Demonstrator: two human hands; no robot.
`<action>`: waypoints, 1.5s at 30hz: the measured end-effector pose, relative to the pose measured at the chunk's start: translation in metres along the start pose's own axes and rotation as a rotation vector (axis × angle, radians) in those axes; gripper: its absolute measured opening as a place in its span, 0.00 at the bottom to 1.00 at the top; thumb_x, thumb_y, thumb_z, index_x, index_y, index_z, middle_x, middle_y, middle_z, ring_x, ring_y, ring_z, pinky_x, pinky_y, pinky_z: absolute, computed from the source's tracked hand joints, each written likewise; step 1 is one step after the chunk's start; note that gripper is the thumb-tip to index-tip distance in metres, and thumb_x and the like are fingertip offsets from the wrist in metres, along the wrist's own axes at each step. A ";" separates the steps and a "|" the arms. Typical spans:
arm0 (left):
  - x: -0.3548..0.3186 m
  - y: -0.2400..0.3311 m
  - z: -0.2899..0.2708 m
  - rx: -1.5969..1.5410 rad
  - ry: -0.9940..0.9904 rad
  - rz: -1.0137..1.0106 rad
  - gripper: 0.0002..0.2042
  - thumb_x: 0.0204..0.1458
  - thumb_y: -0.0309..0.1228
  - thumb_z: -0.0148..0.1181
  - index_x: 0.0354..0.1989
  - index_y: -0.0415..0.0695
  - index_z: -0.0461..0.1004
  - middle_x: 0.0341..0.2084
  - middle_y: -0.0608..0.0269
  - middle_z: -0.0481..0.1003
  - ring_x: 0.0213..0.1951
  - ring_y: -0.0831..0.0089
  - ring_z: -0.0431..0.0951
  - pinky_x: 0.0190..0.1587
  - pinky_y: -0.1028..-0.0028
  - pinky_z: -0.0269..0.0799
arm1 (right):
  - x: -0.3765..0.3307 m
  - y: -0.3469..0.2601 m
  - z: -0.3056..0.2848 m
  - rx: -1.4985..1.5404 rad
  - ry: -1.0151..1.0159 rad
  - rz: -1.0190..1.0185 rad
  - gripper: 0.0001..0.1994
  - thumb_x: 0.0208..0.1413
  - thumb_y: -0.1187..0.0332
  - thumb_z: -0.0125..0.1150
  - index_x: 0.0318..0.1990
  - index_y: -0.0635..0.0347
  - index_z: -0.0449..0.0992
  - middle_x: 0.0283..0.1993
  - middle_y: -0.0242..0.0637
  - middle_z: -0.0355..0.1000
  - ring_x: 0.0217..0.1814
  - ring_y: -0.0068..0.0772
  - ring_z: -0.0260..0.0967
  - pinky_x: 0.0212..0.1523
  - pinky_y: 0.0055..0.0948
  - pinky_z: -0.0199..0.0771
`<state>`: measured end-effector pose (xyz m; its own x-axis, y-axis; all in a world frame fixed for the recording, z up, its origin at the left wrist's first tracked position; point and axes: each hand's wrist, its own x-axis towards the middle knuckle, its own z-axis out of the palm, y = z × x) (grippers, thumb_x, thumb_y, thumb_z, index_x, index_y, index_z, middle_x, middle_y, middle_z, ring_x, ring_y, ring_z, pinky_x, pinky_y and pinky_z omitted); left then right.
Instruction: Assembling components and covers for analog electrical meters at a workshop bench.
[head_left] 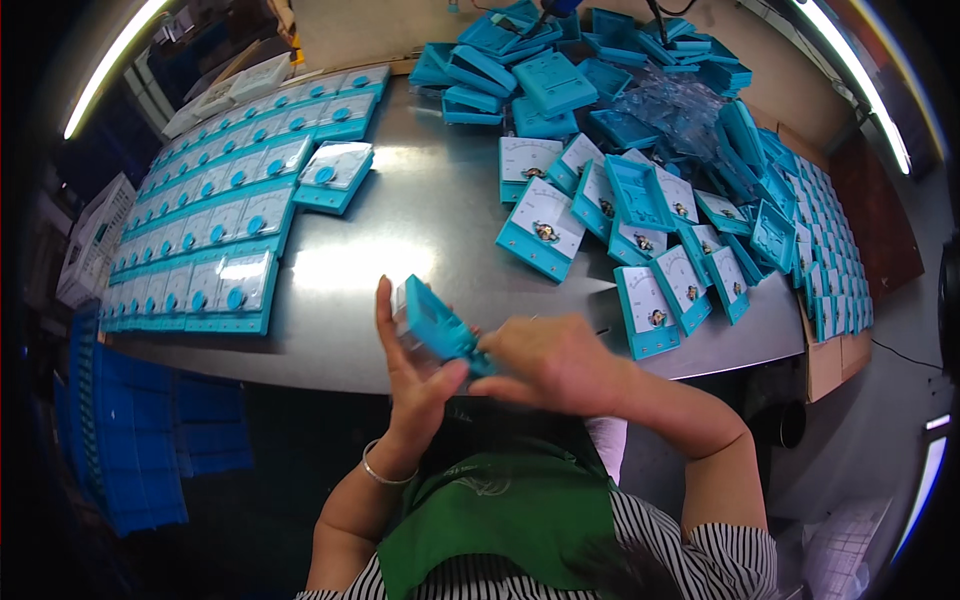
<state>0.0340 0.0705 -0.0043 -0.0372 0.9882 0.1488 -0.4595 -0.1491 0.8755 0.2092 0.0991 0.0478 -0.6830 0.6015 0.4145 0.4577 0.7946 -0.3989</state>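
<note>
At table edge, you are holding a teal meter case (438, 328) tilted up off the steel table (420, 230), just above your lap. Your left hand (412, 375) is cradling it from behind, fingers spread upright; your right hand (550, 362) is pinching its lower corner, though what the fingertips are working on is probably hidden. Risk: the case is hanging past the edge, so a slip is likely dropping it to the floor. Your right elbow is sitting near the loose open meters (660, 290); a swing could be knocking one off. Finished rows (215, 235) are lying well apart.
</note>
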 end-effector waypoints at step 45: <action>-0.045 0.007 -0.031 -0.002 -0.267 0.043 0.51 0.31 0.27 0.69 0.66 0.58 0.41 0.58 0.57 0.51 0.60 0.60 0.56 0.59 0.59 0.60 | -0.040 -0.035 0.037 0.617 0.059 0.300 0.47 0.37 0.51 0.73 0.64 0.59 0.57 0.58 0.51 0.63 0.59 0.51 0.63 0.57 0.39 0.64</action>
<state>0.0047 0.0258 -0.0191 0.1788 0.9365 0.3016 -0.4640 -0.1901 0.8652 0.2001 0.0442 0.0149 -0.5370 0.8055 0.2505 0.2024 0.4114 -0.8887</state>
